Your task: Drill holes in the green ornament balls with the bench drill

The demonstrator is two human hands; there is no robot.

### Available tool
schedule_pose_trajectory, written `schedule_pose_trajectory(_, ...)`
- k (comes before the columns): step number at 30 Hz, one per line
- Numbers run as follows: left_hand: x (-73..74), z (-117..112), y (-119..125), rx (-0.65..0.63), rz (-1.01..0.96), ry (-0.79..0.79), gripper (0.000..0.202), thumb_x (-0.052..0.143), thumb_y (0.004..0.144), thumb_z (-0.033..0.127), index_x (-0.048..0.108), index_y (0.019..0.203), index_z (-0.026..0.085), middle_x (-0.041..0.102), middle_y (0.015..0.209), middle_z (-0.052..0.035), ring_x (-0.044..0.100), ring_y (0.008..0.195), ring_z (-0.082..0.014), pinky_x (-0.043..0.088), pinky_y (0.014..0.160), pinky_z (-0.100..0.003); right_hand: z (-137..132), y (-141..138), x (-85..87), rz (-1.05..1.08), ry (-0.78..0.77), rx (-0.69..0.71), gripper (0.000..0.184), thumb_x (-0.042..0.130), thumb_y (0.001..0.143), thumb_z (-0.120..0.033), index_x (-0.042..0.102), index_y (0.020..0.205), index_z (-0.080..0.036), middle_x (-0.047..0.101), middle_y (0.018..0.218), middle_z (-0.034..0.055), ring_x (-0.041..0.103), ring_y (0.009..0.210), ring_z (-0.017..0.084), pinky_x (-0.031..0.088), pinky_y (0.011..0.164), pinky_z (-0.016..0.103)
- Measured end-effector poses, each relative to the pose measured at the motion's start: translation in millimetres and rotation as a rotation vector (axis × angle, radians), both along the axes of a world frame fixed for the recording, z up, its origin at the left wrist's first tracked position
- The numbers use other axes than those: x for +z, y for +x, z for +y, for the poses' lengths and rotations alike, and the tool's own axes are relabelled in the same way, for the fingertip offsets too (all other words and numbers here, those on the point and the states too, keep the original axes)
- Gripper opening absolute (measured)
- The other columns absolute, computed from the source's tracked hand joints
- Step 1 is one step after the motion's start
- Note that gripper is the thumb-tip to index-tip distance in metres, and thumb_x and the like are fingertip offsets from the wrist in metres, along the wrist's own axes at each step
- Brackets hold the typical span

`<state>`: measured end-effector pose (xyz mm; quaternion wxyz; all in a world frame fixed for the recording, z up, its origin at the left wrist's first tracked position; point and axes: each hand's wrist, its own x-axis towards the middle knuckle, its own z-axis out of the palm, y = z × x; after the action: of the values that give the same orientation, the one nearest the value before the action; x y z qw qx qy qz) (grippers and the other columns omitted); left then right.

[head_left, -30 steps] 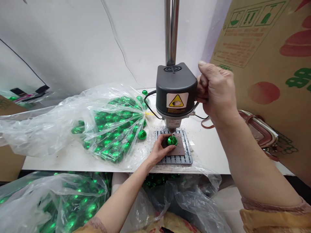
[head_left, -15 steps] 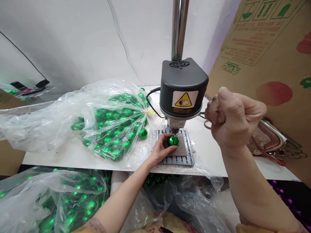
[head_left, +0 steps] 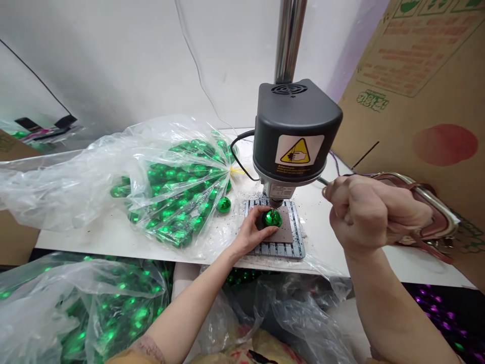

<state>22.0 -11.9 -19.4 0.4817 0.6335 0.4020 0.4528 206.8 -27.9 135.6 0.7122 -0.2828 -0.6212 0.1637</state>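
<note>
My left hand [head_left: 253, 231] pinches a shiny green ball [head_left: 272, 218] on a brown pad over the slotted base plate [head_left: 293, 248] of a small bench drill. The drill's dark grey head [head_left: 295, 132] sits low on its chrome column [head_left: 290, 40], with the bit tip touching the top of the ball. My right hand [head_left: 364, 215] is a closed fist around the drill's feed lever [head_left: 323, 180], to the right of the head and pulled down toward me.
A clear plastic bag of green balls [head_left: 166, 182] lies on the white table [head_left: 113, 242] at left, with one loose ball [head_left: 224, 204] beside it. More bags [head_left: 94, 308] sit below the table edge. A large cardboard box [head_left: 424, 86] and a brown handbag [head_left: 428, 212] crowd the right.
My right hand has swung the lever down and toward me, from beside the drill head to below it. The drill head has come down onto the ball. My left hand stayed put.
</note>
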Motion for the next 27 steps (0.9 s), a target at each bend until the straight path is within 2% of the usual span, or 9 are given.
schedule_pose_trajectory(4,-0.2,0,0,0.005,-0.034,-0.013,0.047,0.081,0.075,0.034,0.061,0.115,0.023,0.062,0.113,-0.0073,0.057,0.110,-0.0247,0.041,0.097,-0.037,2,-2,-3.0,0.009,0.044,0.019,0.058,0.058,0.083,-0.032,0.017,0.044,-0.018,0.017,0.042,-0.0048,0.023,0.040,0.005,0.020,0.045,0.032)
schedule_pose_trajectory(8,-0.9,0,1,0.007,-0.059,-0.026,0.047,0.082,0.073,0.034,0.062,0.115,0.023,0.063,0.114,-0.0073,0.057,0.110,-0.0250,0.041,0.099,-0.038,5,-4,-9.0,0.002,0.119,0.034,0.055,0.055,0.084,-0.026,0.017,0.045,-0.018,0.016,0.043,-0.0047,0.022,0.040,0.005,0.022,0.044,0.031)
schedule_pose_trajectory(12,-1.4,0,1,0.005,-0.073,-0.032,0.048,0.082,0.073,0.033,0.062,0.115,0.023,0.063,0.114,-0.0077,0.057,0.111,-0.0255,0.042,0.099,-0.038,8,-5,-19.4,0.015,0.379,-0.054,0.047,0.056,0.076,-0.006,0.017,0.050,-0.017,0.026,0.047,-0.0044,0.030,0.042,0.005,0.025,0.044,0.028)
schedule_pose_trajectory(15,-2.3,0,1,0.008,-0.054,-0.033,0.049,0.082,0.073,0.035,0.061,0.116,0.022,0.063,0.113,-0.0080,0.058,0.110,-0.0251,0.043,0.098,-0.038,11,-6,-24.6,0.024,0.514,-0.107,0.045,0.054,0.072,-0.001,0.017,0.053,-0.018,0.029,0.049,-0.0047,0.032,0.041,0.005,0.026,0.041,0.027)
schedule_pose_trajectory(27,-3.0,0,2,0.011,-0.039,-0.022,0.051,0.082,0.073,0.037,0.059,0.116,0.021,0.064,0.113,-0.0076,0.059,0.109,-0.0243,0.043,0.097,-0.037,20,-3,-37.1,-0.021,0.632,-0.008,0.039,0.054,0.068,-0.003,0.021,0.054,-0.018,0.032,0.050,-0.0052,0.032,0.040,0.004,0.026,0.040,0.027)
